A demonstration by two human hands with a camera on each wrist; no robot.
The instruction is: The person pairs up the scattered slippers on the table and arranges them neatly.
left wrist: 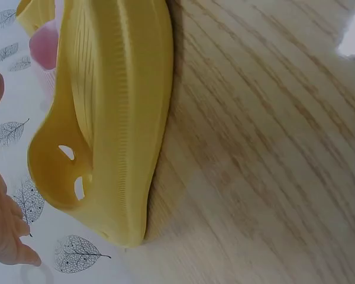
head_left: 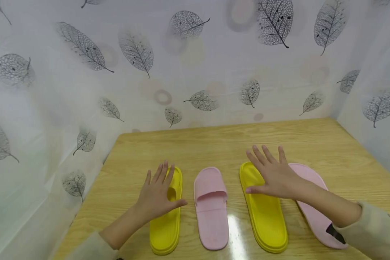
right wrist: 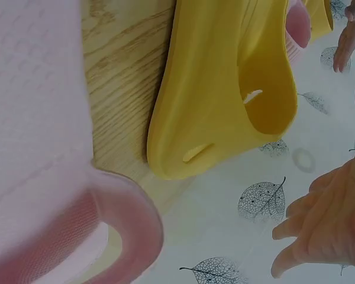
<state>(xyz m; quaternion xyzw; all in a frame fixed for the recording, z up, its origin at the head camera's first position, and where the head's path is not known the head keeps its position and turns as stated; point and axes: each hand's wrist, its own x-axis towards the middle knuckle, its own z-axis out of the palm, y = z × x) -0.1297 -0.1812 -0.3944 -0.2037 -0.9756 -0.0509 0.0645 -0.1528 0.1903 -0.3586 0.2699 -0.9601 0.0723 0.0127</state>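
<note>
Two yellow slippers and two pink slippers stand alternately in a row, toes toward the back. My left hand (head_left: 156,196), fingers spread, hovers over the left yellow slipper (head_left: 164,234) and hides part of its strap. Beside it lies a pink slipper (head_left: 212,216) with its whole strap in sight. Over the right yellow slipper (head_left: 268,224) is my right hand (head_left: 274,177), also spread and holding nothing. The other pink slipper (head_left: 318,224) lies at a slant, partly covered by my right forearm. In the right wrist view, the right hand (right wrist: 328,213) appears raised above the slippers.
The slippers lie on a wood-grain table (head_left: 182,148), with a bright glare spot between the middle pair. A pale leaf-printed sheet (head_left: 208,79) rises behind the table and along both sides.
</note>
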